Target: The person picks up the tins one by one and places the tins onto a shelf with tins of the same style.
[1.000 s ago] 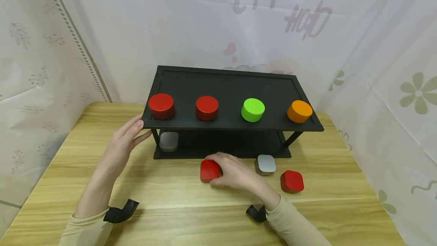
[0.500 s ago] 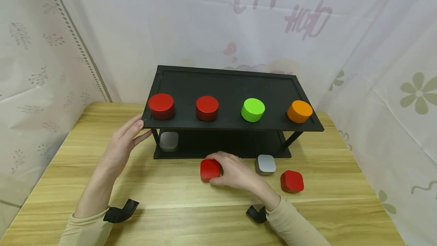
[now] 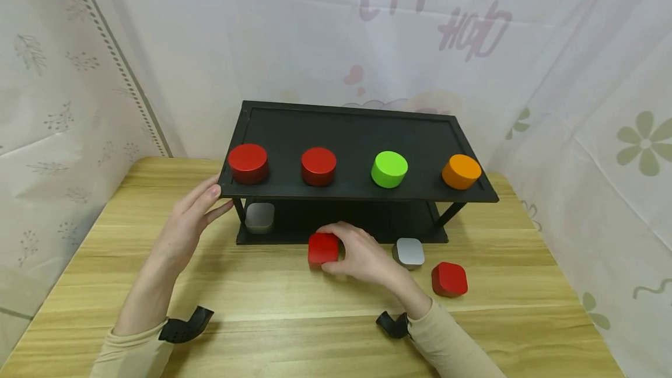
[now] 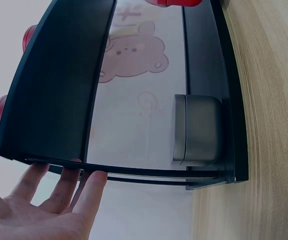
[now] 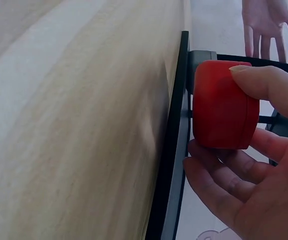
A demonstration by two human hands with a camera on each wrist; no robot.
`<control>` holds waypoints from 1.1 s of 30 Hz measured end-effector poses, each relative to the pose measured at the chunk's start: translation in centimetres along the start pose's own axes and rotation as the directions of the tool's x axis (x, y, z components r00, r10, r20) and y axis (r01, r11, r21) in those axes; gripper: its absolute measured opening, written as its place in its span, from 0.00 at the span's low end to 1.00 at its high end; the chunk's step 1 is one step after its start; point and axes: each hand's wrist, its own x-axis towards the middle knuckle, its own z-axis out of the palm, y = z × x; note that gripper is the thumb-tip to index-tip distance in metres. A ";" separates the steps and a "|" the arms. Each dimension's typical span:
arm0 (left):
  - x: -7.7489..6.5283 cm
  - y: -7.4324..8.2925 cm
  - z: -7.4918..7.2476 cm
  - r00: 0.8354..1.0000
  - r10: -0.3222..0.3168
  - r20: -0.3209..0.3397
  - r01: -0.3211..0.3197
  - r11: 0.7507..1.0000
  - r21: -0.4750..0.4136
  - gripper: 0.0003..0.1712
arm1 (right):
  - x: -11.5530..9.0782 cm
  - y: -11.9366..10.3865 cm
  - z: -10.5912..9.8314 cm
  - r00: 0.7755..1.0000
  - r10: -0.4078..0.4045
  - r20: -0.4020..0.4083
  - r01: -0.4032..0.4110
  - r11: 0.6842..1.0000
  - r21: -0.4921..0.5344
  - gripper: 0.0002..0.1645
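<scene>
A red rounded-square block (image 3: 322,249) is pinched between the thumb and fingers of my right hand (image 3: 362,254). It is at the front edge of the black two-tier rack's lower shelf (image 3: 294,220). In the right wrist view the block (image 5: 223,105) is off the wood surface, near the rack's edge. My left hand (image 3: 189,217) touches the left front corner of the rack's upper shelf (image 3: 346,133). In the left wrist view its fairly straight fingers (image 4: 91,195) reach the side rim. A grey block (image 3: 259,217) sits at the lower shelf's left end.
Along the upper shelf's front stand two red discs (image 3: 248,163) (image 3: 318,165), a green disc (image 3: 389,168) and an orange disc (image 3: 461,171). On the wooden table (image 3: 273,331), a silver block (image 3: 408,252) and another red block (image 3: 449,279) lie to the right of my right hand.
My right hand has shifted the red block slightly forward, from the table in front of the rack to the lower shelf's front edge. My left hand stays in place.
</scene>
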 end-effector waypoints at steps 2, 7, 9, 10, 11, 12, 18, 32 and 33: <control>0.0 0.0 0.0 1.000 -0.003 0.000 0.003 1.000 0.003 0.26 | 0.1 0.0 0.0 1.000 0.001 -0.004 -0.001 1.000 0.011 0.33; 0.0 0.1 0.1 1.000 -0.016 -0.005 0.016 1.000 0.025 0.26 | 0.6 0.2 -0.2 1.000 0.008 -0.018 -0.008 1.000 0.024 0.33; 0.0 0.1 0.1 1.000 -0.019 -0.007 0.019 0.999 0.031 0.25 | 0.8 0.2 -0.2 1.000 0.007 -0.024 -0.006 1.000 0.026 0.33; 0.0 0.1 0.1 1.000 -0.019 -0.007 0.019 0.999 0.033 0.25 | 0.9 0.2 -0.3 1.000 0.005 -0.026 -0.004 1.000 0.030 0.33; 0.0 0.1 0.1 1.000 -0.019 -0.008 0.019 0.999 0.035 0.25 | 1.0 0.3 -0.3 1.000 0.003 -0.027 -0.003 0.999 0.034 0.32; 0.0 0.1 0.1 1.000 -0.020 -0.007 0.020 0.999 0.036 0.25 | 1.1 0.3 -0.4 1.000 0.002 -0.029 -0.001 0.999 0.037 0.32; -0.1 0.1 0.1 1.000 -0.023 -0.007 0.023 0.999 0.034 0.25 | 1.6 0.3 -0.5 0.999 0.016 -0.031 -0.013 0.997 0.070 0.33; 0.0 0.1 0.0 1.000 -0.010 -0.006 0.010 1.000 0.007 0.26 | 3.0 0.7 -0.5 0.998 0.038 -0.056 -0.033 0.996 0.088 0.33; 0.0 0.1 0.0 1.000 -0.010 -0.005 0.010 1.000 0.004 0.26 | 3.1 0.8 -0.5 0.998 0.033 -0.060 -0.028 0.996 0.086 0.33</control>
